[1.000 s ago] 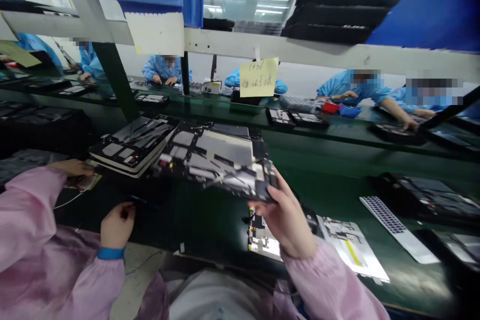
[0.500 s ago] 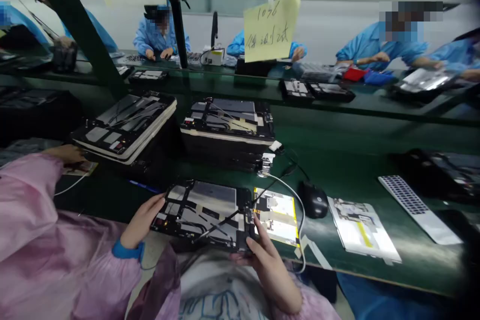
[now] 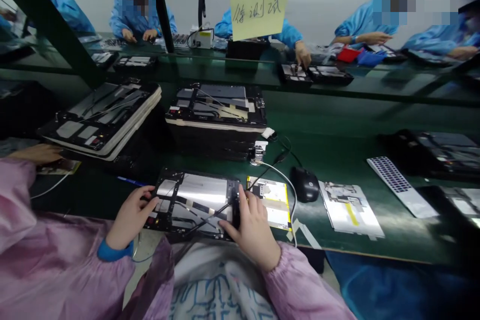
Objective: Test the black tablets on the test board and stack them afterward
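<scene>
An opened tablet chassis point(image 3: 195, 200), dark-framed with a silvery plate and thin cables, lies at the near edge of the green bench point(image 3: 337, 160). My left hand point(image 3: 131, 217) grips its left edge with curled fingers. My right hand point(image 3: 253, 225) is closed over its right edge, fingers on top. Just right of it lies a yellow-white circuit board part point(image 3: 273, 200) with a white cable point(image 3: 285, 180) running across it.
Two stacks of opened tablets point(image 3: 219, 115) point(image 3: 101, 117) stand behind. A black mouse point(image 3: 305, 184), a flat printed sheet point(image 3: 350, 202) and a keyboard point(image 3: 393, 180) lie to the right. Another person's pink sleeve and hand point(image 3: 37, 152) is at left. Workers in blue sit across.
The tablet chassis came down from in front of the stacks to the bench's near edge. My left hand took its left edge; my right hand shifted on top of its right edge.
</scene>
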